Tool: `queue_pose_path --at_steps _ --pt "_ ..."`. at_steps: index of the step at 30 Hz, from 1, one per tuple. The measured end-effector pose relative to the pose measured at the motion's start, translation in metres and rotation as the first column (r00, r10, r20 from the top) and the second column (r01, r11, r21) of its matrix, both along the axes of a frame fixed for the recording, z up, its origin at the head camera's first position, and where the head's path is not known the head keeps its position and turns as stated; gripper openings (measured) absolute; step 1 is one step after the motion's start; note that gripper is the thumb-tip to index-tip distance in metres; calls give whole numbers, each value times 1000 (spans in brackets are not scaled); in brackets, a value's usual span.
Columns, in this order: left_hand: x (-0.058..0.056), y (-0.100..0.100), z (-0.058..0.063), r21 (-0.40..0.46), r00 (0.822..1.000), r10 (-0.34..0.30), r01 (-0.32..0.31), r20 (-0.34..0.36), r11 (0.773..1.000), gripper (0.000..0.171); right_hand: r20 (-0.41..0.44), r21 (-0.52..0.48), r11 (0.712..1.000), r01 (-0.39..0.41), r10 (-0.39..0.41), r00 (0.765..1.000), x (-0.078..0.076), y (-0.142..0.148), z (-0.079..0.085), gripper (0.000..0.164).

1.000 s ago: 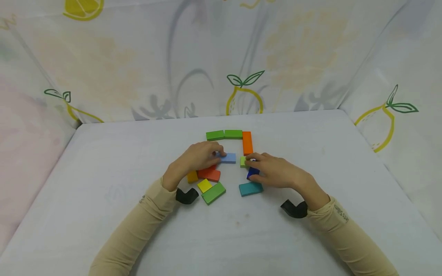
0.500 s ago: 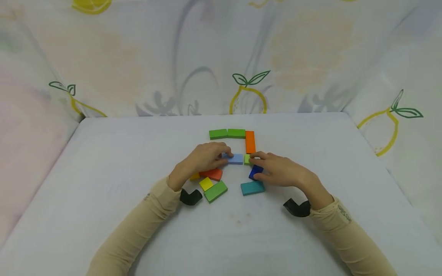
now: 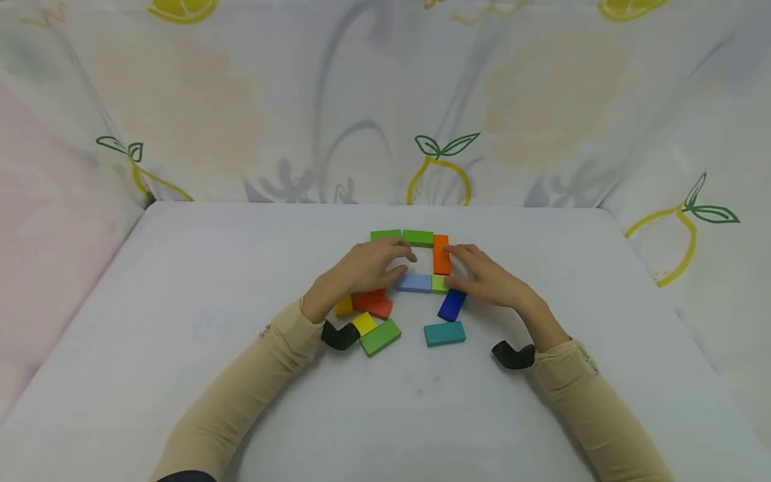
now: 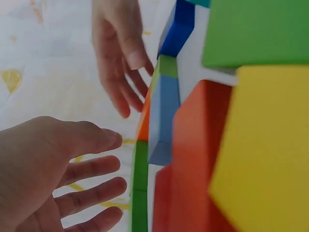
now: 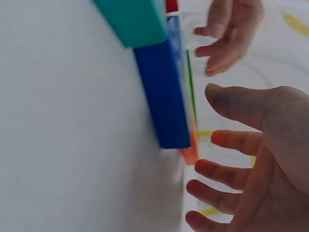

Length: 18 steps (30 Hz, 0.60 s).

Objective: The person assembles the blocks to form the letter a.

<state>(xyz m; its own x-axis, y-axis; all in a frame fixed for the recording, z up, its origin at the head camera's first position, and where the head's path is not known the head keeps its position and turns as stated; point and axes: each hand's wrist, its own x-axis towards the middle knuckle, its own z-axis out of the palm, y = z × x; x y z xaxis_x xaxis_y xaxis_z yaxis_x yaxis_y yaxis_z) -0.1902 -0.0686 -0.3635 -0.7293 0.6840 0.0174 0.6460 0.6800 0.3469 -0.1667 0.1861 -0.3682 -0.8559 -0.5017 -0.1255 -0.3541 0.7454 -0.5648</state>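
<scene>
My left hand (image 3: 369, 266) hovers above the left side of a block outline, fingers spread and holding nothing. Under its thumb tip in the head view lies a light blue block (image 3: 415, 283), end to end with a small lime block (image 3: 438, 286). My right hand (image 3: 492, 278), also spread, has its fingertips over an orange block (image 3: 442, 256) and the lime block. That orange block runs back to two green blocks (image 3: 418, 238) in a row, the left one partly behind my left hand. A dark blue block (image 3: 452, 306) slants just below the right thumb.
Nearer me lie a teal block (image 3: 444, 333), a green block (image 3: 381, 337) and a yellow block (image 3: 364, 324). Red blocks (image 3: 375, 308) and a yellow-orange block (image 3: 344, 307) sit beneath the left wrist. Black wrist-camera mounts (image 3: 512, 355) jut inward from both sleeves.
The light blue block has slid right, closing its gap to the lime block. My left hand has let it go and lifted; my right hand has moved back and spread off the blocks.
</scene>
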Motion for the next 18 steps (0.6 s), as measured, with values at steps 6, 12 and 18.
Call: queue_pose_path --at_steps 6,12,18 --pt "-27 1 19 -52 999 26 -27 -23 998 29 32 22 999 42 -43 999 -7 4 -10 72" --pt "-55 1 26 -129 995 94 -90 29 988 41 73 -4 999 39 -39 997 -14 4 -16 74" --pt "-67 1 17 -224 990 112 -89 90 971 43 72 -23 1000 19 -17 997 -21 6 -18 70"
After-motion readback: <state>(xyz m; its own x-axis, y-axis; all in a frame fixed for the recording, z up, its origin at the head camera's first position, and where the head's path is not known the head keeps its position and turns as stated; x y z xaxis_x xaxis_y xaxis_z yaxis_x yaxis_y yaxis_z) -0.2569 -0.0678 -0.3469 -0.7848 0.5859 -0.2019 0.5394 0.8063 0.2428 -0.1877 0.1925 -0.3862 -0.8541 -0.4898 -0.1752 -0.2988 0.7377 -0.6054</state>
